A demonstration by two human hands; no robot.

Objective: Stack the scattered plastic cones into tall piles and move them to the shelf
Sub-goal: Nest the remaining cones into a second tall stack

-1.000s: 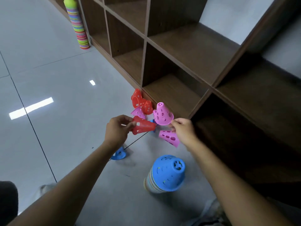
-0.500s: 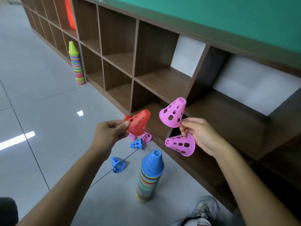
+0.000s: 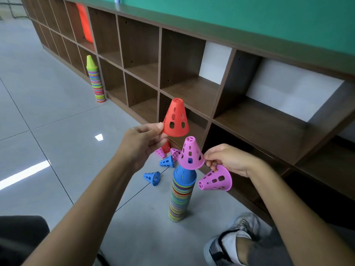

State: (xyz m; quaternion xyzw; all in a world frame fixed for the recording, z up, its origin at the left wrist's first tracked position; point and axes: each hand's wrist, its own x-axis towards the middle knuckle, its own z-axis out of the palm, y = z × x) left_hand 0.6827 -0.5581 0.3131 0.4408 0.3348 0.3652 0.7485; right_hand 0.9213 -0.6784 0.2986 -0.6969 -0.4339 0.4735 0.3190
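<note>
The upright pink cone (image 3: pixel 190 154), tip up and long axis vertical, sits just above the blue-topped pile (image 3: pixel 182 191) at lower centre. The right hand (image 3: pixel 228 160) pinches its rim and a second pink cone (image 3: pixel 216 179), which points lower left. The left hand (image 3: pixel 143 143) grips a red cone (image 3: pixel 176 119), tip up. Risk: an off-centre drop could tip the tall pile, and the shared pinch could release the spare cone onto the floor (image 3: pixel 57 131).

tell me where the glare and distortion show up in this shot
Head view: bright ceiling-light reflections streak the glossy grey floor tiles, plus a small patch. Wide-angle distortion bows the brown wooden shelf unit. The red perforated plastic cone in the left hand looks sharp; lower right cubbies fall into shadow.
</note>
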